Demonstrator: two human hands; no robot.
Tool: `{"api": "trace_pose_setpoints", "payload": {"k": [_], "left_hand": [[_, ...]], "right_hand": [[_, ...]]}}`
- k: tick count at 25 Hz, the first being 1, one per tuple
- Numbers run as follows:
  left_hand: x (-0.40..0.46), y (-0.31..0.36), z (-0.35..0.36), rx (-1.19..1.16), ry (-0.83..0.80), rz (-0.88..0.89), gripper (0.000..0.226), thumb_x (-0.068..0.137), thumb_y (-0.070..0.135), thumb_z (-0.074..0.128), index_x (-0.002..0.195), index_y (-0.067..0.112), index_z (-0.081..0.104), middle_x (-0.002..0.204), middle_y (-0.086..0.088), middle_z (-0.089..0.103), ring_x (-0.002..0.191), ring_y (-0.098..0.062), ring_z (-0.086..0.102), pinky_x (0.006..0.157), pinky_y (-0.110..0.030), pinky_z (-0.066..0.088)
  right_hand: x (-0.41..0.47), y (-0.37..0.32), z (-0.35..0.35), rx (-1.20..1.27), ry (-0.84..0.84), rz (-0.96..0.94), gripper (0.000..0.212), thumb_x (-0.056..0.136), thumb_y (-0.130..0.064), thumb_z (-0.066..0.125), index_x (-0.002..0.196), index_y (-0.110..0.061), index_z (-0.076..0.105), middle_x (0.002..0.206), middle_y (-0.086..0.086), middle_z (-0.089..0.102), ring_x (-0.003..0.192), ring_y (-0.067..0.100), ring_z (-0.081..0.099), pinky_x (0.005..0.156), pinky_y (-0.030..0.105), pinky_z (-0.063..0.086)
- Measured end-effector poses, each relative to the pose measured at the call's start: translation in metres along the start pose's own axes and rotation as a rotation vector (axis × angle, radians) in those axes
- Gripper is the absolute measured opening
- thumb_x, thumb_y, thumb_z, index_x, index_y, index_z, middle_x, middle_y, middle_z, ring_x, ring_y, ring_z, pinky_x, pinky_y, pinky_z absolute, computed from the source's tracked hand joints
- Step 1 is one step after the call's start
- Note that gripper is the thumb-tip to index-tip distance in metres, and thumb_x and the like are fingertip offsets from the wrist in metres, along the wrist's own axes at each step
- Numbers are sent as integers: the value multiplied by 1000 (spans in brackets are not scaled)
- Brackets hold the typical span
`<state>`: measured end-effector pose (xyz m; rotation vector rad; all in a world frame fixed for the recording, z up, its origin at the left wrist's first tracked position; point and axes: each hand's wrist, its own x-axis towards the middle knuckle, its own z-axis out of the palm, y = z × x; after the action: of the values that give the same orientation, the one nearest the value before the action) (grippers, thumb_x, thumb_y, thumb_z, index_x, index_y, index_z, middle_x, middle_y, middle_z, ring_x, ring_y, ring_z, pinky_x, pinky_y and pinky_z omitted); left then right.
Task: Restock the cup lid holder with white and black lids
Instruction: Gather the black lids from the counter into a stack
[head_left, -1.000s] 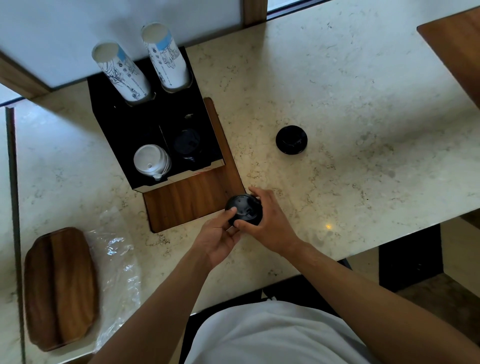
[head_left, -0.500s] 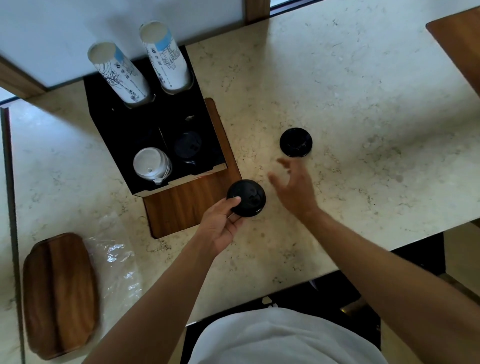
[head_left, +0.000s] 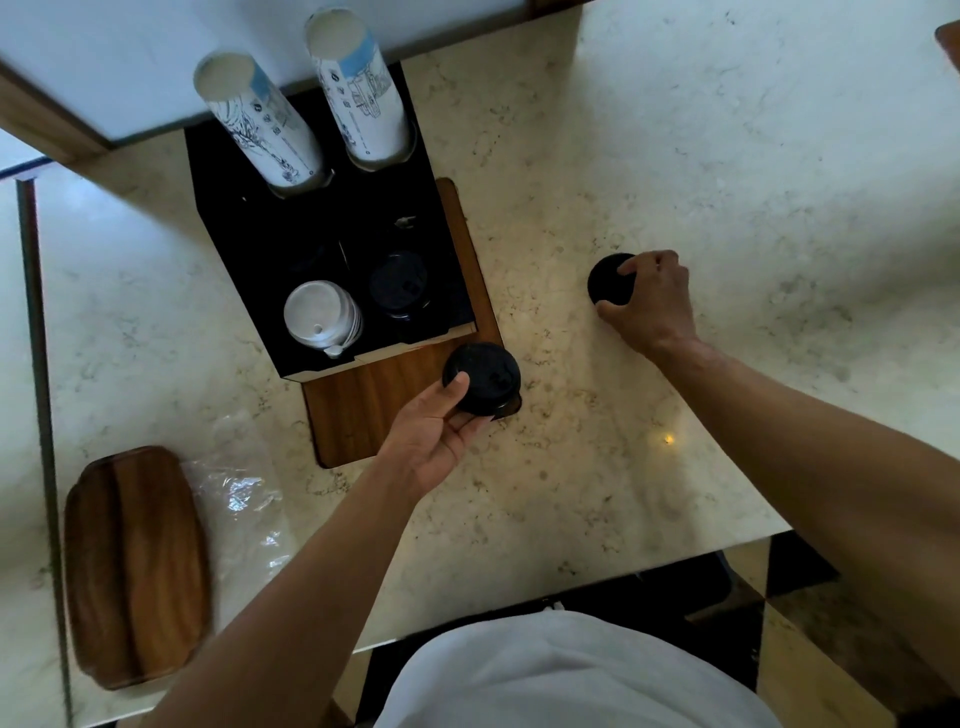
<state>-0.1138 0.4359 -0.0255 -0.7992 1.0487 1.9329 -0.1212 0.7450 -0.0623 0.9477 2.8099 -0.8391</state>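
Observation:
The black lid holder (head_left: 249, 244) stands on a wooden board (head_left: 374, 410) at the left of the marble counter. Its front left slot has a stack of white lids (head_left: 321, 314); the front right slot has black lids (head_left: 399, 285). My left hand (head_left: 441, 431) grips a stack of black lids (head_left: 483, 378) just off the holder's front right corner, above the board's edge. To the right, my right hand (head_left: 652, 306) closes its fingers around another black lid stack (head_left: 609, 280) resting on the counter.
Two tall stacks of printed paper cups (head_left: 260, 119) lean out of the holder's rear slots. A wooden tray (head_left: 135, 566) and a clear plastic wrapper (head_left: 244, 504) lie at the near left. The counter edge (head_left: 571, 587) runs just in front of my body.
My right hand let go of the lids held by both hands and reached right onto the far black lid stack. My left hand lifted its lids slightly toward the holder.

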Motion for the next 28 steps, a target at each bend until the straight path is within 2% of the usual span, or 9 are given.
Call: {"api": "trace_pose_setpoints", "payload": {"k": [2,5,7,9,12,14,20,23,28], "left_hand": [[2,3,0,6,13,14,45,82,16,78,124,4,65,119,-18,75,108,-31,73,78,-35,63],[2,4,4,-14,16,23,43,85,14,75,125,4,64,121,-19,74,111,-32,72,89,-40,62],[0,3,7,-3,-1,30,39,92,15,70,128,4,63,125,-21,72,114,-33,71,96,-41,59],[-3,0,10,30,-23,37,35,97,18,65,129,4,64,126,-22,71,116,-32,70,96,-40,59],[-8,-4,11,11,-46,53,26,95,17,65,116,4,75,123,-22,72,107,-28,74,82,-34,63],[-11,-3,8,5,-54,60,23,98,14,62,113,4,77,124,-22,71,106,-27,74,78,-32,62],[-24,-7,-1,-75,-65,36,33,107,20,48,129,5,66,130,-23,69,119,-32,68,87,-38,61],[-33,-7,-5,-100,-56,30,34,107,17,45,132,4,64,130,-23,68,116,-32,70,88,-41,61],[-48,-10,-14,-178,-47,20,36,105,11,45,132,-4,62,133,-28,64,111,-37,69,86,-42,61]], "right_hand": [[-10,-8,1,96,35,-40,59,78,-40,80,128,-18,56,137,11,44,128,29,42,105,36,46],[-47,-34,8,296,54,-210,59,77,-50,75,124,-24,53,127,4,46,113,17,45,89,11,39],[-80,-54,17,383,4,-344,56,76,-52,74,121,-27,51,122,-2,46,108,11,47,84,4,39],[-107,-65,27,418,-58,-436,55,76,-51,76,120,-27,52,122,-3,46,110,11,50,91,7,41],[-128,-73,37,409,-97,-483,56,76,-51,77,121,-26,55,125,-3,47,116,15,50,97,24,49],[-133,-77,38,424,-111,-487,57,76,-50,79,122,-24,56,126,-2,47,117,15,50,99,29,50],[-142,-80,37,483,-184,-434,57,77,-50,79,123,-26,54,125,-7,43,113,4,50,96,14,48],[-150,-82,39,482,-213,-425,57,77,-51,79,122,-28,54,125,-8,41,111,2,50,93,8,42],[-162,-89,44,509,-239,-427,58,77,-51,79,123,-28,53,127,-7,39,114,3,48,93,5,40]]}}
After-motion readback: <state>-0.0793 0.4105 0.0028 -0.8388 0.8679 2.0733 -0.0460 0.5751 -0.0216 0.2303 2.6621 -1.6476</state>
